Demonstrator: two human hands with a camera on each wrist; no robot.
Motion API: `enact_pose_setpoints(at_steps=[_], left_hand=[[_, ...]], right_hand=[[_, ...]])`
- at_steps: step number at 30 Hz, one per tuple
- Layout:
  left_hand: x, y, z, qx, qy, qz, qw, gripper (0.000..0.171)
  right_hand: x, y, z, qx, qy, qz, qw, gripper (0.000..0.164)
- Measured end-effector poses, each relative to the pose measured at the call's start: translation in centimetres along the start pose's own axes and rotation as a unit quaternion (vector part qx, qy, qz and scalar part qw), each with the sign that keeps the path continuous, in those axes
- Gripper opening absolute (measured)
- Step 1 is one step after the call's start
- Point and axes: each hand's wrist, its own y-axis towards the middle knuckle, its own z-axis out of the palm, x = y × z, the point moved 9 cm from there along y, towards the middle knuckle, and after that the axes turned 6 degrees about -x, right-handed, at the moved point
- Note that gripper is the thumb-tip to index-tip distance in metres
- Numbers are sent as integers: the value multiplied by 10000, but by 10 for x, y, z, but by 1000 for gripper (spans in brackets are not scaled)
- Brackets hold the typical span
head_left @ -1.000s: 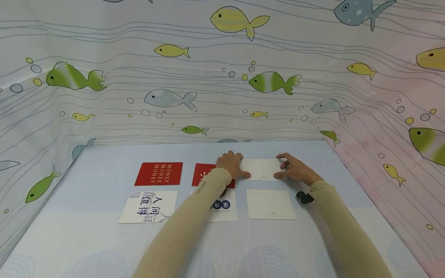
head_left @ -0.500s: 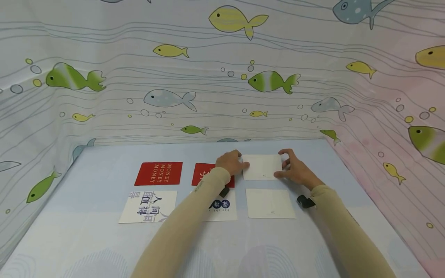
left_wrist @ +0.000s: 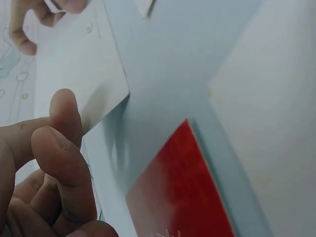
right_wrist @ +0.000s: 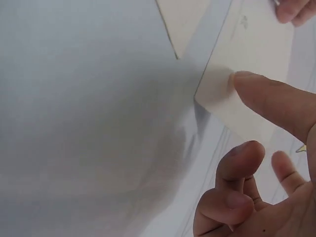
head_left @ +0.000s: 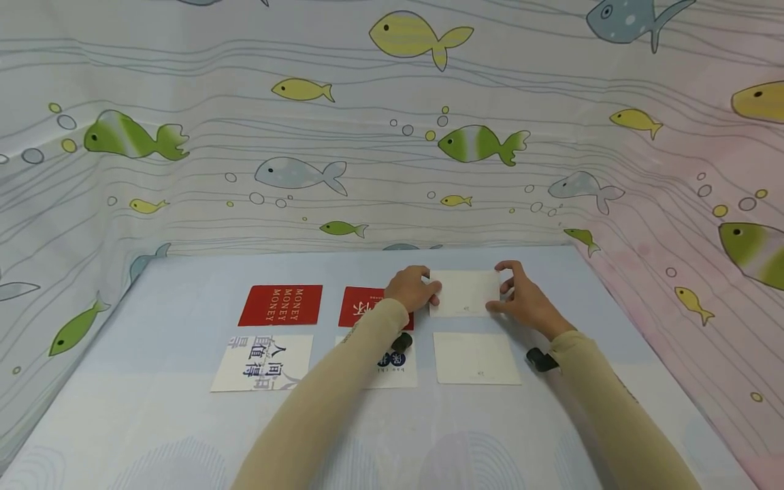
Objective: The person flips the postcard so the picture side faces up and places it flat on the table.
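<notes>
In the head view, a plain white card (head_left: 463,294) with a tiny print near its lower edge is tilted up at the back, between both hands. My left hand (head_left: 409,288) pinches its left edge, and my right hand (head_left: 525,299) pinches the right edge. The left wrist view shows the card's near corner (left_wrist: 116,91) raised, with shadow beneath it. Toward me lies a second plain white card (head_left: 478,359). Left of my left hand is a red card (head_left: 354,307) with white lettering, partly covered by the forearm.
Farther left lie a red card (head_left: 282,306) reading MONEY and a white card (head_left: 269,364) with dark blue characters. Another white card (head_left: 401,378) with blue circles is half hidden under the left sleeve (head_left: 331,388). Fish-printed cloth (head_left: 392,170) rises behind the table.
The plain white card between the hands has tipped up off the table and shifted slightly away and right. Both hands have closed on its side edges and moved a little right with it.
</notes>
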Motion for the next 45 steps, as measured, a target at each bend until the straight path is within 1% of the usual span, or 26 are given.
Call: enact_pose_setpoints(at_steps=[2, 5, 9, 12, 18, 23, 26, 30, 34, 38, 45], left_hand=[[1, 0, 0, -16, -20, 7, 10000, 47], [1, -3, -1, -53, -49, -12, 10000, 47], [1, -7, -7, -176, -142, -28, 9997, 45], [-1, -10, -9, -207, -196, 17, 9996, 43], [-3, -13, -9, -202, -247, 83, 9995, 42], [-4, -13, -9, -250, -274, 127, 9992, 40], [-3, -12, -9, -265, -309, 123, 9991, 39], [-1, -12, -8, -272, -422, 74, 9987, 46], [-2, -13, -8, -321, -466, 74, 9984, 56], [-4, -15, -10, -360, -449, 136, 9983, 60], [-8, -18, -14, -430, -535, 182, 9975, 58]], right_hand=[[0, -2, -2, -28, -9, 64, 10000, 81], [-1, -5, -4, 43, 90, 289, 9995, 73], [-1, -6, -2, 284, 623, 560, 9961, 67], [0, -5, -1, 394, 944, 678, 9924, 64], [-3, -5, -1, 424, 1275, 858, 9872, 54], [-4, -6, 0, 443, 1413, 866, 9852, 55], [-4, -6, 0, 384, 1462, 921, 9842, 53], [-3, -7, -1, 320, 1473, 875, 9847, 53], [-4, -7, -1, 272, 1456, 866, 9852, 57], [-3, -9, -2, 238, 1461, 831, 9855, 65], [-1, -9, -7, 160, 1576, 826, 9839, 72]])
